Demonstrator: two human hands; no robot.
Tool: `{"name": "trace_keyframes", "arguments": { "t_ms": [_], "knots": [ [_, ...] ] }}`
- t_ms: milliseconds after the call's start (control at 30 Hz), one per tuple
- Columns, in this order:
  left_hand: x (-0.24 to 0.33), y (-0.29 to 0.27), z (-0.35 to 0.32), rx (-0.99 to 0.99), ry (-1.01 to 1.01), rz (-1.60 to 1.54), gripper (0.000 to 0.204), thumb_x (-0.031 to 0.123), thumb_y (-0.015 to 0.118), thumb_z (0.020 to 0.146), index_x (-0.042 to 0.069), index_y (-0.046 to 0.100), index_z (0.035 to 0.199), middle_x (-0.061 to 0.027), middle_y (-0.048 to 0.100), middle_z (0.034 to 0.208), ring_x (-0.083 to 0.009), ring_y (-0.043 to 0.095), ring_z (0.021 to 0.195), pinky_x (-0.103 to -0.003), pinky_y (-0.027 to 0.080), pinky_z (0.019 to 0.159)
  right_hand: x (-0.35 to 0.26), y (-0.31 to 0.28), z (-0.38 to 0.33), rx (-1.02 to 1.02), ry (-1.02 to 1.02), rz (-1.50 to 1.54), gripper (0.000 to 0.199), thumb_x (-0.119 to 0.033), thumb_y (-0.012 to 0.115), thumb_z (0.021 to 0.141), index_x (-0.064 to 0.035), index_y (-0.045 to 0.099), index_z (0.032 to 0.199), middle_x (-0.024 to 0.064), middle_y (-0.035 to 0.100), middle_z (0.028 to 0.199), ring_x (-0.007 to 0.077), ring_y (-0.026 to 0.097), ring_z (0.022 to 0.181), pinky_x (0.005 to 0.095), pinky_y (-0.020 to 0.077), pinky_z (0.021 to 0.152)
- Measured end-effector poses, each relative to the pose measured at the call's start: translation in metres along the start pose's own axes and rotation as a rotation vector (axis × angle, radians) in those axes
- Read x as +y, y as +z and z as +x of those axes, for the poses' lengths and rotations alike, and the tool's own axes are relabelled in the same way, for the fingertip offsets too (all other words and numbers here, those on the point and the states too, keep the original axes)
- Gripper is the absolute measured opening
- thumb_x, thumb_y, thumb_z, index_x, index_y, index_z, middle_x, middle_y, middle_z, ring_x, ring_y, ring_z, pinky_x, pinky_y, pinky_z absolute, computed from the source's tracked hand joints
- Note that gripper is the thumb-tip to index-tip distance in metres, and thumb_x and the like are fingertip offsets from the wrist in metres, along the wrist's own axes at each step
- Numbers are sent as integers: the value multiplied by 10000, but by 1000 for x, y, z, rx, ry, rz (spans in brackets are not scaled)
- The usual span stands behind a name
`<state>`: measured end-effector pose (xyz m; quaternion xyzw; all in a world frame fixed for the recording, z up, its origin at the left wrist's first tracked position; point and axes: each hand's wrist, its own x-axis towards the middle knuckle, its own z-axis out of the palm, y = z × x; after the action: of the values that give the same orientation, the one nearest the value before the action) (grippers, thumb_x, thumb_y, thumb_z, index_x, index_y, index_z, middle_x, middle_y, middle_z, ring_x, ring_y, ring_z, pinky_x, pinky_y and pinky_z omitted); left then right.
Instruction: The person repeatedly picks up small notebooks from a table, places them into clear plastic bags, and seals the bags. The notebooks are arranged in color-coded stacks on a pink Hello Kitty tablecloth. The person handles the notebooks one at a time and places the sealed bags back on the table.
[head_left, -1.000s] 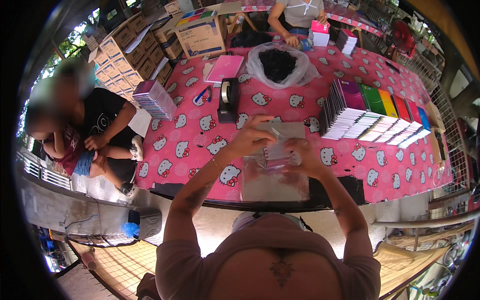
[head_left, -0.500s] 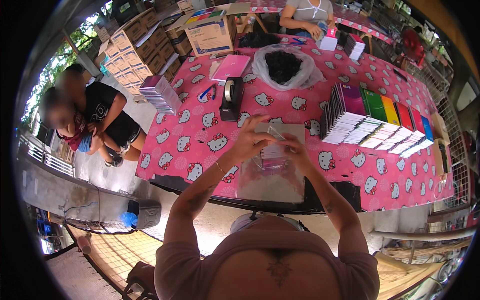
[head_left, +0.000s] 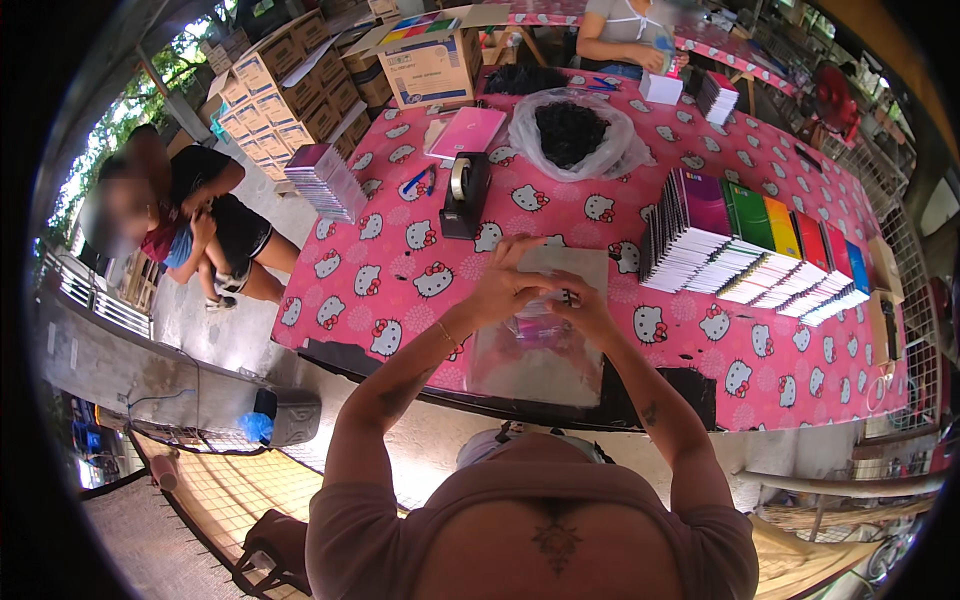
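My left hand (head_left: pixel 505 285) and my right hand (head_left: pixel 583 307) meet over a pale, glossy flat board (head_left: pixel 535 375) at the table's near edge. Thumbs and forefingers of both are pinched on a thin, clear plastic piece (head_left: pixel 535 328), which hangs between them above the board. Its shape is hard to make out against the reflections. The other fingers of my left hand stretch upward. A black tape dispenser (head_left: pixel 465 195) with a roll of tape stands just beyond my left hand.
Spiral notebooks in several colours (head_left: pixel 750 245) are stacked at right, more (head_left: pixel 325 182) at left. Farther back lie a pink notebook (head_left: pixel 468 132), blue pens, a plastic bag of black stuff (head_left: pixel 572 138) and a carton (head_left: pixel 430 70). A co-worker (head_left: pixel 625 35) sits opposite; two people stand left.
My hands have come closer together and the plastic piece has tipped lower between them. The view has shifted slightly. The people at left and the co-worker opposite have moved a little.
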<state>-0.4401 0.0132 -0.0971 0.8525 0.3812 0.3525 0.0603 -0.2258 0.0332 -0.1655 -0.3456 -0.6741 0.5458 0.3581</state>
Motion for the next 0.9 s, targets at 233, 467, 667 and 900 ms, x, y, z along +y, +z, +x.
{"name": "trace_keyframes", "arguments": {
  "t_ms": [233,467,667,900],
  "knots": [
    [6,28,4,186,-317,-168,665,218,778,802,178,491,1401,-208,385,1453,-372,410,1315,-498,395,1045,-12,0,5,-79,-20,191,509,-165,732,860,-53,550,1322,102,508,1358,180,498,1232,319,427,1005],
    [-30,16,-52,-211,-676,-890,558,232,714,910,52,512,1399,-71,656,1122,-133,598,987,-300,509,851,-9,-25,45,-220,109,-51,407,-212,719,894,1,600,1219,74,606,1178,130,590,1024,288,471,900],
    [-17,24,-36,-16,-583,-802,400,158,667,910,42,614,1289,-57,668,1056,-97,588,852,-271,504,723,-19,-15,28,-93,16,171,276,-161,674,921,-9,626,1146,53,622,1142,110,579,1027,267,477,853],
    [-21,36,-30,38,-571,-801,363,204,656,946,34,623,1266,-74,688,1032,-105,595,899,-282,503,775,-17,-23,46,-176,-109,-69,352,-186,690,888,-21,612,1189,63,626,1177,155,604,1039,310,476,912]
  ]
}}
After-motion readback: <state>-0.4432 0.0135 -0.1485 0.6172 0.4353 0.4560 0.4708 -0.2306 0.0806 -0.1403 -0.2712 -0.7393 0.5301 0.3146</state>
